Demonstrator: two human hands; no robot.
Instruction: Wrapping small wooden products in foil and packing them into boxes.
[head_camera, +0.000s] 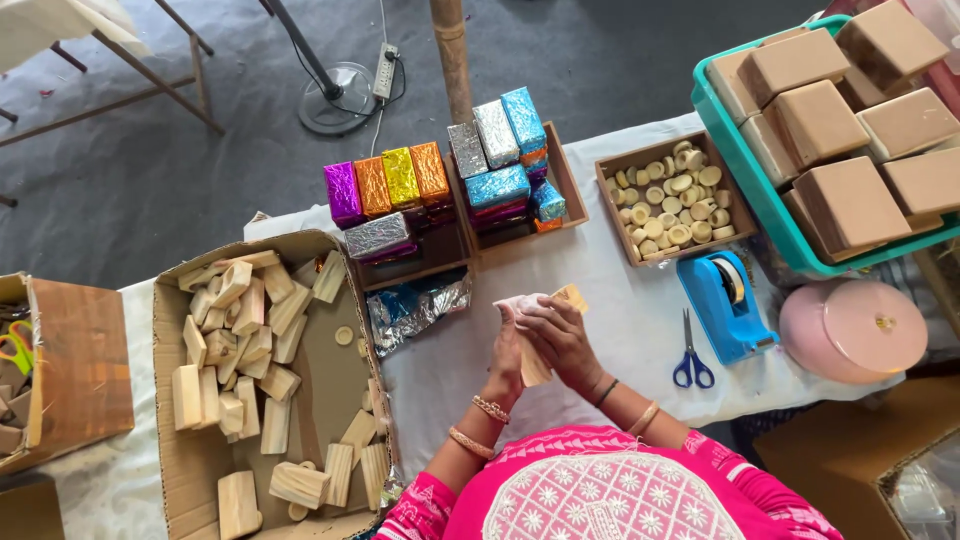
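— White cloth table (640, 330), foil bricks (400, 185) behind. What step?
— Both hands, left (508, 345) and right (562, 335), clamp a wood block (572, 297) over the table, rubbing it with a cloth (515, 305). Turning it seems next.

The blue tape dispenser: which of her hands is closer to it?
Right. The right hand lies just left of the tape dispenser; the left hand is farther off, beyond the wooden block both hold.

wood block (535, 368): pale, matt, bare wood
wrapped blocks (400, 178): glossy, crinkled coloured foil
table (640, 330): covered with matt white cloth
tape dispenser (722, 303): smooth blue plastic
carton (172, 400): dull brown cardboard
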